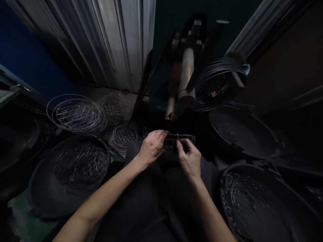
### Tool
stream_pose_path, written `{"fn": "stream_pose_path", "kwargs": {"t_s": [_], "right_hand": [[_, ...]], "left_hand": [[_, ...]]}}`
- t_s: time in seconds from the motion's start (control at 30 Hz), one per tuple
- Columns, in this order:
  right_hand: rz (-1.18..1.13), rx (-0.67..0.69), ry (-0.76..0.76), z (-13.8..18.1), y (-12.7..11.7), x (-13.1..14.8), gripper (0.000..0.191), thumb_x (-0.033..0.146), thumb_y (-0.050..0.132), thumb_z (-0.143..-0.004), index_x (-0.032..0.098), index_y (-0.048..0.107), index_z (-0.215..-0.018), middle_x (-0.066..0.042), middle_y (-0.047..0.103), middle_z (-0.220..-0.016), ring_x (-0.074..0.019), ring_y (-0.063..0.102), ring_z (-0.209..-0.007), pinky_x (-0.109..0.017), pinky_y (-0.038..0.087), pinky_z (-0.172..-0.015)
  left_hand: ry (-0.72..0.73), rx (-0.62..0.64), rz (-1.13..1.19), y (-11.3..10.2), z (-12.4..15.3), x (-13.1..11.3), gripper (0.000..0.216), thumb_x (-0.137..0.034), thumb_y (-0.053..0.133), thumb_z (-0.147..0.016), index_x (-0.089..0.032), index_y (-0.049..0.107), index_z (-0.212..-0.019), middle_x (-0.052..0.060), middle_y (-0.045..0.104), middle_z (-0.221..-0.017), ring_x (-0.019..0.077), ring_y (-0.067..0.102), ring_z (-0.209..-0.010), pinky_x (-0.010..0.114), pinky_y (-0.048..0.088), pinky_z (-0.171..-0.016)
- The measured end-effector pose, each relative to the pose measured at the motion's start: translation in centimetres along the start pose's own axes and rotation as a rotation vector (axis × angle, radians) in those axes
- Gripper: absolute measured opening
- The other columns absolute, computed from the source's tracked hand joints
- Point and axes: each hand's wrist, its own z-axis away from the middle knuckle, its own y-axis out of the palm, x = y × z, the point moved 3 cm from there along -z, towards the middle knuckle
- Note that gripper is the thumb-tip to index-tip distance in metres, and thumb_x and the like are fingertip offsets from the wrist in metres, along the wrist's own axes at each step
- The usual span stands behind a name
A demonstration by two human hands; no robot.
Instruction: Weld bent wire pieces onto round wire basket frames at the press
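Note:
Both my hands hold a narrow welded wire frame (pixel 179 139) in front of my lap. My left hand (pixel 152 148) grips its left end from above, with the fingers curled over the wires. My right hand (pixel 189 159) pinches the frame nearer its middle between fingertips and thumb. The frame is long and shallow, and its right end sticks out past my right hand. Part of it is hidden behind my fingers, and dim light hides the finer wire detail.
Round wire racks (pixel 75 114) lie stacked at the left. Black round tubs (pixel 242 134) hold wire pieces on both sides of me. A coil of wire (pixel 217 80) hangs at upper right beside a machine with a pale roller (pixel 186 72). Corrugated metal sheeting (pixel 113 40) stands behind.

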Motion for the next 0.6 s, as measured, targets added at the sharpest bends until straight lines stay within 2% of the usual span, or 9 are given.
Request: {"fn": "stream_pose_path", "kwargs": {"t_s": [0.27,0.6], "right_hand": [[0.014,-0.006,-0.114,-1.7,1.5,0.5,0.027,0.042,0.049,-0.085,0.017,0.058,-0.076,0.001,0.059,-0.066,-0.0114,0.05,-0.058,-0.021,0.038,-0.058],[0.022,-0.057,-0.144,-3.1,2.1,0.4,0.027,0.042,0.05,-0.084,0.018,0.057,-0.074,0.002,0.056,-0.063,-0.0109,0.048,-0.057,-0.021,0.037,-0.056]], "left_hand": [[0.003,-0.118,-0.016,0.5,-0.7,1.7,0.05,-0.01,0.057,-0.073,-0.009,0.042,-0.121,0.014,0.059,-0.113,0.0253,0.054,-0.109,0.039,0.047,-0.094],[0.0,-0.155,0.003,0.6,-2.1,2.8,0.047,-0.013,0.058,-0.076,-0.011,0.041,-0.12,0.013,0.058,-0.113,0.0249,0.054,-0.11,0.039,0.046,-0.095]]}}
